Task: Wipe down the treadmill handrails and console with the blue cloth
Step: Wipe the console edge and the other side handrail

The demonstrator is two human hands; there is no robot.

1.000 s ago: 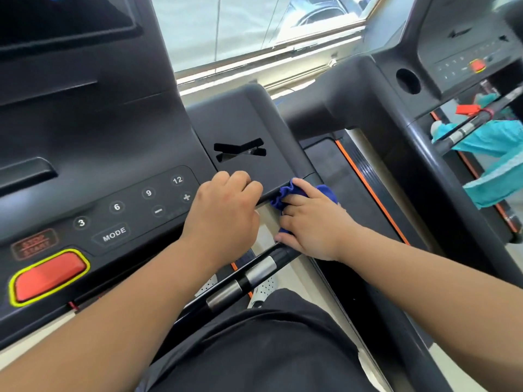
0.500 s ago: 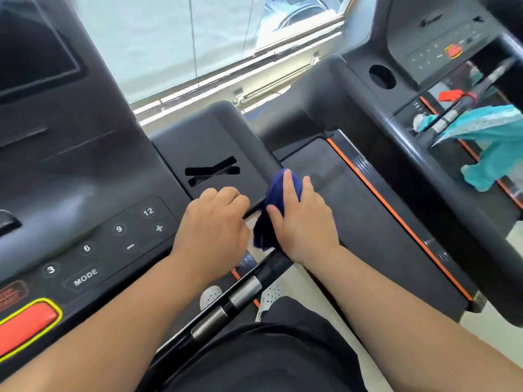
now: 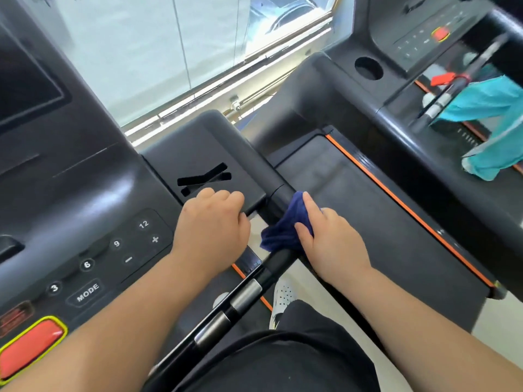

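Note:
The black treadmill console (image 3: 85, 188) fills the left, with number keys and a red stop button (image 3: 31, 346). Its right handrail (image 3: 271, 182) runs down diagonally from the console's side tray to silver grip sensors (image 3: 243, 295). The dark blue cloth (image 3: 283, 227) is draped over this rail just below the tray. My right hand (image 3: 331, 239) holds the cloth against the rail, index finger and thumb laid along it and the other fingers hidden behind. My left hand (image 3: 212, 224) grips the tray's near edge with curled fingers.
A neighbouring treadmill stands at the right, with an orange-edged belt (image 3: 368, 210), a cup holder (image 3: 368, 67) and its own console (image 3: 424, 35). A person in teal clothing (image 3: 495, 128) is on it. A window is behind. My white shoe (image 3: 283, 295) shows below the rail.
My right hand moved the cloth from the tray's corner onto the handrail and now lies along it. My left hand stayed on the tray edge. The view shifted to the right.

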